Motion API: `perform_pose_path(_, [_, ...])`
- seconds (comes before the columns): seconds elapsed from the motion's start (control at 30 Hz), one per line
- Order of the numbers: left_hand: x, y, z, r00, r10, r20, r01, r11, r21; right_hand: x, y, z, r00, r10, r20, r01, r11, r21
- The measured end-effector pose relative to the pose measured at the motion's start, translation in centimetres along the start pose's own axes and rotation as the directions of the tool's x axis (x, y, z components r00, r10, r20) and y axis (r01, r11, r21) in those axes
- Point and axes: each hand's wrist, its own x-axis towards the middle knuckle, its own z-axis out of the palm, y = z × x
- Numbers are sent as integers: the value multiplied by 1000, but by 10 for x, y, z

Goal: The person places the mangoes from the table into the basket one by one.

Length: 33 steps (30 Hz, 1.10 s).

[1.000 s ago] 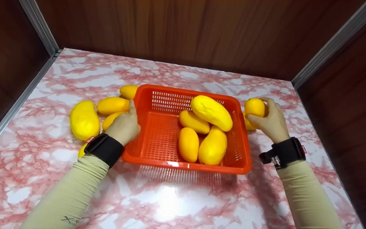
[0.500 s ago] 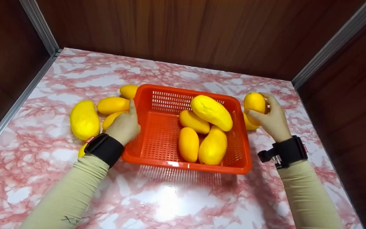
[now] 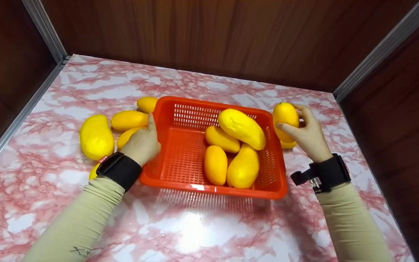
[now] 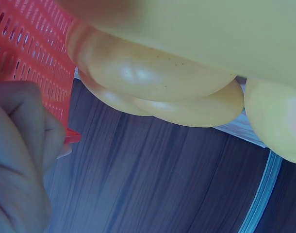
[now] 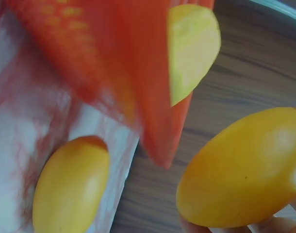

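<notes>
Head view: one orange-yellow oval mango with a smooth skin (image 3: 285, 118), in my right hand (image 3: 311, 140), thumb on its near side and fingers curled round the right, opened only as wide as the fruit. It lies on the left side of my grip, just right of the right rim of a red-orange rectangular plastic basket with slotted walls (image 3: 180, 156); the basket's opening is to its left, its long axis runs roughly near to far, perhaps tipped upward, and my right hand is much the nearer. One yellow mango (image 3: 288, 145), partly hidden, under and behind it. One left hand (image 3: 142, 145), mine, at the basket's left rim, one finger laid straight along it. Four mangoes (image 3: 243, 167) inside, toward the right; further mangoes (image 3: 96, 138) outside, left. One beige sleeve (image 3: 66, 218), left, marked "X" with further strokes unreadable; red tags on black wristbands (image 3: 120, 171), too small to read. Left wrist view: other fingers of that hand, bent against the basket wall. Right wrist view: held mango tilted, fingers beneath, a gap between it and the basket. No labels on the fruit.
</notes>
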Motion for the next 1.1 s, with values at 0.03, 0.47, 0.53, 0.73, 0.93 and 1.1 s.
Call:
perform_pose_path(0.03, [0, 0, 0, 1000, 6, -4, -6, 1000, 2, -1, -1, 0, 1000, 3, 6, -3, 1000, 17])
perform_pose_path(0.47, [-3, 2, -1, 1000, 13, -28, -13, 1000, 12, -3, -12, 14, 991, 67, 115, -102, 940, 325])
perform_pose_path(0.53, [-3, 2, -1, 1000, 10, -23, -9, 1000, 7, -3, -12, 17, 987, 83, 136, -126, 927, 353])
perform_pose_path(0.73, [-3, 1, -1, 1000, 6, -9, -6, 1000, -10, -3, -15, 27, 979, 88, 181, -150, 919, 363])
perform_pose_path(0.93, [-2, 1, -1, 1000, 17, -20, -17, 1000, -8, -3, -17, 38, 978, 61, 199, -133, 920, 369])
perform_pose_path(1.1, [-2, 0, 0, 999, 17, -28, -17, 1000, -4, -4, -19, 45, 975, 31, 222, -108, 933, 344])
